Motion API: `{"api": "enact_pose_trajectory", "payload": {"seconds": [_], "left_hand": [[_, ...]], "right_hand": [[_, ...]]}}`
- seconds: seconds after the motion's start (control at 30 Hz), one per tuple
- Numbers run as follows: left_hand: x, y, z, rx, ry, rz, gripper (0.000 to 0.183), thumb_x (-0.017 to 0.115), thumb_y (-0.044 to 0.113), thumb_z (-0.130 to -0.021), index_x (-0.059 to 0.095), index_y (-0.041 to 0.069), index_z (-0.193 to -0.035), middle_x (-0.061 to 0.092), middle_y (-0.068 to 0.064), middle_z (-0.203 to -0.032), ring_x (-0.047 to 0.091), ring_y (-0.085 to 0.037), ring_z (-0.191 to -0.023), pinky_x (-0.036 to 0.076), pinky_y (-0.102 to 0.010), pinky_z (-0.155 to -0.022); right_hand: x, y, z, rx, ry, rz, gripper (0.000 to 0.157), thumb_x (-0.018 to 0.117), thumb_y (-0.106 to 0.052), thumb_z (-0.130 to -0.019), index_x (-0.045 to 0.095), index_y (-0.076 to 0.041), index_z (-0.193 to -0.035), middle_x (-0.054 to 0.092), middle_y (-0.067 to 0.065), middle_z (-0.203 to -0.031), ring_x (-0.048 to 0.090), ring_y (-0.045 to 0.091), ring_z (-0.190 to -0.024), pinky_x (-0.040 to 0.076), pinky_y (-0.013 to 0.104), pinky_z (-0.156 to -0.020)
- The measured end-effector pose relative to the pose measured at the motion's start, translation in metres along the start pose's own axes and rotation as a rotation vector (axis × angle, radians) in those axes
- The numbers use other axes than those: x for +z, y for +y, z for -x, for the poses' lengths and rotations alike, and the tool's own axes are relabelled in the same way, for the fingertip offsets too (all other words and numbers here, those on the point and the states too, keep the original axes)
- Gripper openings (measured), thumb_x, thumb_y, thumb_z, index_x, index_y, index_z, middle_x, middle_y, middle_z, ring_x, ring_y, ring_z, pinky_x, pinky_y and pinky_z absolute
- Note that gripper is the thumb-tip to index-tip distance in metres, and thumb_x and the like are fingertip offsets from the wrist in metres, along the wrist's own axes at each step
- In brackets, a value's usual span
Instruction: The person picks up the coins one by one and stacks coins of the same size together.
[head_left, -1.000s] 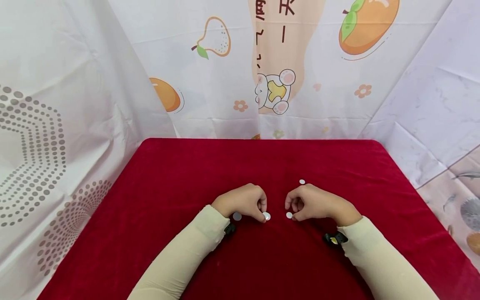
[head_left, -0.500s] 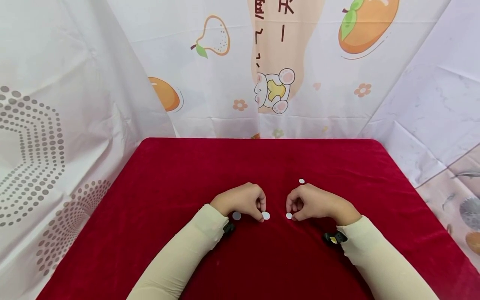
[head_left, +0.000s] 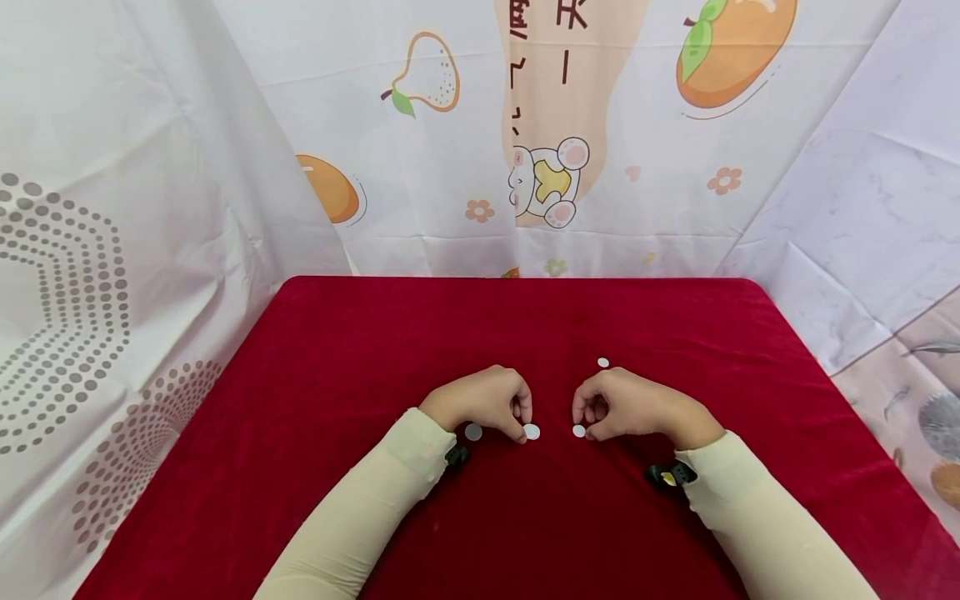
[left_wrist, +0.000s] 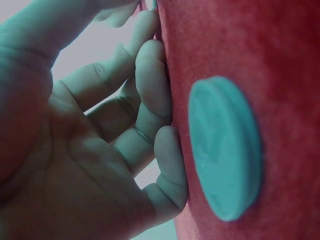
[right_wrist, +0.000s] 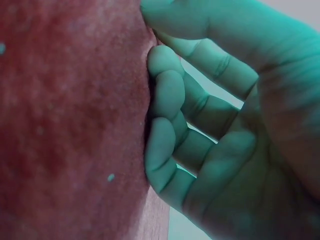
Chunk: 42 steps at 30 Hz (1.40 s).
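Over the cloth in the head view, my left hand point(head_left: 486, 400) pinches a small white disc point(head_left: 532, 432) at its edge between thumb and index finger. Across a short gap, the right hand point(head_left: 633, 404) has its thumb and index finger at the edge of a slightly smaller white disc point(head_left: 579, 431). Beside the left wrist lies a greyer disc point(head_left: 473, 432); the left wrist view shows this thick round disc point(left_wrist: 220, 150) with a raised rim. Another white disc point(head_left: 603, 362) rests just beyond the right hand's knuckles. The right wrist view hides the right hand's disc.
A red velvet cloth point(head_left: 420, 333) covers the table. White printed curtains point(head_left: 450, 242) hang behind it and along both sides. Dark wrist straps point(head_left: 675, 475) show at the sleeve cuffs.
The right index finger has come slightly down and closer to its disc since a second ago. The left hand and the other discs stay practically where they were.
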<state>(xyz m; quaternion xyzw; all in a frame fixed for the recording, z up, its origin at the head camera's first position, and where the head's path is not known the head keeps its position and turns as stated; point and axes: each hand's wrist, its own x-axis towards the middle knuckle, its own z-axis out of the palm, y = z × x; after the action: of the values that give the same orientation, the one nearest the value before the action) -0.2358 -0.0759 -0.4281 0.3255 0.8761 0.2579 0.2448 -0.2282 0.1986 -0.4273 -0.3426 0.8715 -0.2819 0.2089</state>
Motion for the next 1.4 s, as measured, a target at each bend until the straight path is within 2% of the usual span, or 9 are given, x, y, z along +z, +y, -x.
{"api": "enact_pose_trajectory", "payload": {"seconds": [0.37,0.5,0.67,0.77,0.87,1.07,1.23,1.4], "left_hand": [[0.001,-0.001,0.000,-0.001,0.006,-0.011,0.020,0.091,0.018,-0.077,0.073,0.025,-0.073,0.068,0.009,-0.069,0.058,-0.006,-0.063,0.051,-0.022,-0.059],[0.001,-0.001,0.000,-0.003,0.005,-0.001,0.019,0.091,0.018,-0.078,0.073,0.024,-0.073,0.069,0.008,-0.069,0.058,-0.007,-0.063,0.051,-0.023,-0.060],[0.001,0.000,0.001,-0.009,0.004,0.010,0.018,0.090,0.018,-0.078,0.073,0.024,-0.074,0.069,0.008,-0.070,0.059,-0.008,-0.063,0.051,-0.023,-0.060],[0.001,0.000,0.001,-0.011,0.005,0.009,0.019,0.090,0.018,-0.078,0.073,0.024,-0.074,0.069,0.008,-0.070,0.058,-0.007,-0.063,0.051,-0.023,-0.060],[0.001,0.000,0.001,-0.009,0.007,0.004,0.018,0.090,0.018,-0.078,0.073,0.024,-0.074,0.068,0.008,-0.069,0.057,-0.007,-0.063,0.050,-0.022,-0.060],[0.001,0.001,0.001,-0.002,0.007,-0.011,0.018,0.090,0.019,-0.079,0.073,0.023,-0.074,0.068,0.009,-0.070,0.057,-0.006,-0.063,0.050,-0.022,-0.060],[0.001,0.002,0.001,0.004,0.011,-0.024,0.019,0.090,0.018,-0.079,0.073,0.023,-0.073,0.068,0.009,-0.069,0.056,-0.006,-0.063,0.049,-0.021,-0.060],[0.000,0.003,0.001,0.015,0.010,-0.040,0.019,0.090,0.021,-0.079,0.072,0.023,-0.073,0.067,0.009,-0.069,0.055,-0.006,-0.062,0.048,-0.021,-0.059]], "right_hand": [[-0.005,0.003,0.002,-0.002,0.049,0.024,0.017,0.080,-0.008,-0.084,0.073,-0.021,-0.091,0.065,-0.009,-0.075,0.061,0.009,-0.068,0.053,0.025,-0.064],[-0.007,0.005,0.002,0.004,0.122,0.068,0.014,0.080,-0.011,-0.086,0.072,-0.022,-0.091,0.064,-0.011,-0.073,0.059,0.007,-0.067,0.052,0.025,-0.064],[-0.011,0.009,0.000,0.036,0.259,0.111,0.011,0.080,-0.013,-0.088,0.074,-0.021,-0.092,0.062,-0.011,-0.072,0.057,0.007,-0.066,0.051,0.025,-0.064],[-0.013,0.011,0.001,0.061,0.330,0.114,0.010,0.079,-0.013,-0.089,0.075,-0.017,-0.097,0.061,-0.009,-0.072,0.054,0.008,-0.063,0.049,0.026,-0.062],[-0.015,0.013,0.003,0.082,0.372,0.119,0.017,0.078,-0.012,-0.089,0.076,-0.013,-0.106,0.060,-0.007,-0.074,0.052,0.008,-0.063,0.047,0.025,-0.062],[-0.017,0.021,0.005,0.131,0.412,0.104,0.026,0.077,-0.012,-0.090,0.074,-0.009,-0.116,0.061,-0.003,-0.077,0.053,0.010,-0.064,0.046,0.026,-0.063],[-0.018,0.028,0.005,0.179,0.396,0.092,0.030,0.076,-0.014,-0.092,0.073,-0.007,-0.120,0.061,-0.002,-0.076,0.052,0.012,-0.063,0.046,0.027,-0.062],[-0.019,0.033,0.005,0.208,0.379,0.100,0.041,0.076,-0.016,-0.092,0.068,-0.003,-0.130,0.061,-0.001,-0.076,0.052,0.014,-0.064,0.045,0.029,-0.062]]}}
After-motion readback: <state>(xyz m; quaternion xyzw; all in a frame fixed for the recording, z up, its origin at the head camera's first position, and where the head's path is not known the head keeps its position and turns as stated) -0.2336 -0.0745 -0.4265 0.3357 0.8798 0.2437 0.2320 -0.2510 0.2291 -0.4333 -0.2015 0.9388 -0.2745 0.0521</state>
